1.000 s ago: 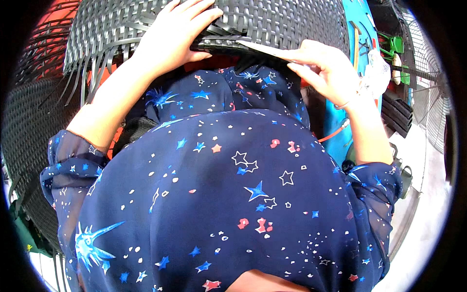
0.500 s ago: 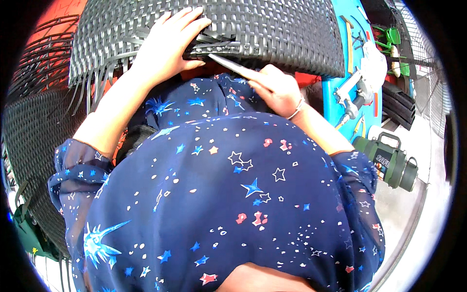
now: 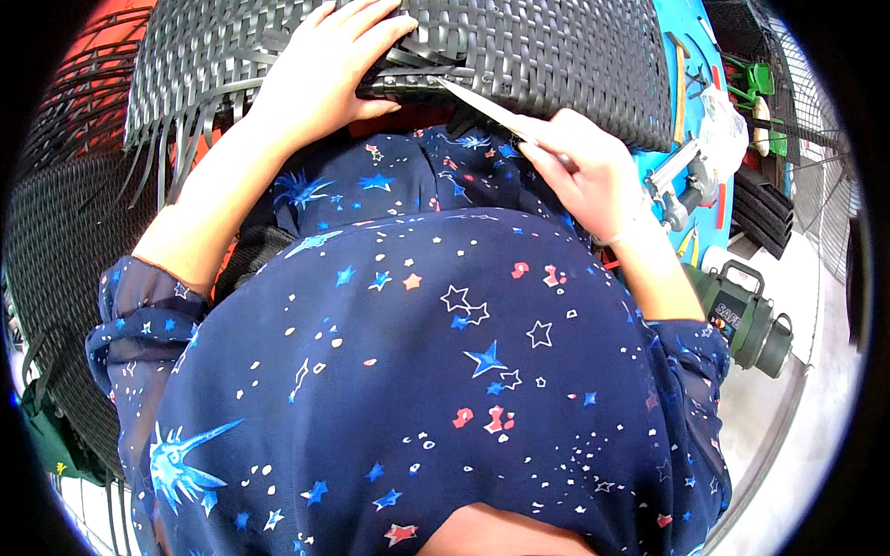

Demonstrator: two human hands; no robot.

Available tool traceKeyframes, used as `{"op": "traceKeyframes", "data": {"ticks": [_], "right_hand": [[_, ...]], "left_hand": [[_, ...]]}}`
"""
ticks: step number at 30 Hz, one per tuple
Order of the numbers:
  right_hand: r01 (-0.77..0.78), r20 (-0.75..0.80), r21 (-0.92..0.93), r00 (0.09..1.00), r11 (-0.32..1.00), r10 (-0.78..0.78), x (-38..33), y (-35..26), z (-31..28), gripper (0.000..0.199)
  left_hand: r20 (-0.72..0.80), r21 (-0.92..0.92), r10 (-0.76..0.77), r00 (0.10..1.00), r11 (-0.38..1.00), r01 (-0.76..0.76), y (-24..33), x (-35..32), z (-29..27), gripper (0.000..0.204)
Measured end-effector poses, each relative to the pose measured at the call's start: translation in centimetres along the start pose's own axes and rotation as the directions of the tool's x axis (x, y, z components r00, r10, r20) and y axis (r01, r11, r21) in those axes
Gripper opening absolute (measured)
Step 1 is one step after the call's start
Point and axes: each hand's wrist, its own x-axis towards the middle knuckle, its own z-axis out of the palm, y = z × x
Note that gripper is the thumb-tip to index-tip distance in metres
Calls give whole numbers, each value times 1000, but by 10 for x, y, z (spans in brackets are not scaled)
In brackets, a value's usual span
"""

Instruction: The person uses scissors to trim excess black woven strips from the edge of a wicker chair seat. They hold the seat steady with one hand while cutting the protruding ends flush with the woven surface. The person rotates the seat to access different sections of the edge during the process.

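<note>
A black woven wicker panel (image 3: 556,60), made of flat plastic strips, lies across my lap at the top of the view. My left hand (image 3: 324,79) rests on it, fingers stretched out and thumb apart, beside a gap in the weave. Several loose strips (image 3: 199,116) hang from the panel's left edge. My right hand (image 3: 593,171) is closed round the handle end of a slim pointed metal blade (image 3: 477,104). Its tip is at the panel's near edge, right of my left thumb; whether it goes under a strip I cannot tell. My fingers hide most of the handle.
On the right, a blue table (image 3: 691,56) carries tools, a clear plastic bag (image 3: 723,130) and yellow-handled pliers (image 3: 688,241). A green cylindrical speaker-like case (image 3: 746,320) stands below it. More dark woven wicker (image 3: 65,259) is at the left.
My right hand and the blade have moved right, with the tip now farther along the panel's edge. My left hand stays on the weave, slightly higher in view.
</note>
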Motion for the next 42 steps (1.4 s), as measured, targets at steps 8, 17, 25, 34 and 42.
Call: {"op": "traceKeyframes", "data": {"ticks": [8,17,25,34,42], "right_hand": [[-10,-94,82,995,997,18,-11,11,36,38],[-30,-43,-105,999,994,26,-2,-3,7,37],[117,-207,88,974,989,-96,0,39,50,35],[-53,-291,448,935,893,201,-7,25,79,40],[-451,246,829,824,329,511,-4,5,39,41]], "left_hand": [[5,-53,14,1000,999,-14,-5,1,3,86],[-101,-191,60,993,978,-79,-7,-2,-18,58],[-78,-494,52,996,865,-84,-30,22,-17,33],[-17,-460,-160,987,878,135,-25,17,-18,50],[-454,-50,315,833,925,-377,30,-38,-35,30]]}}
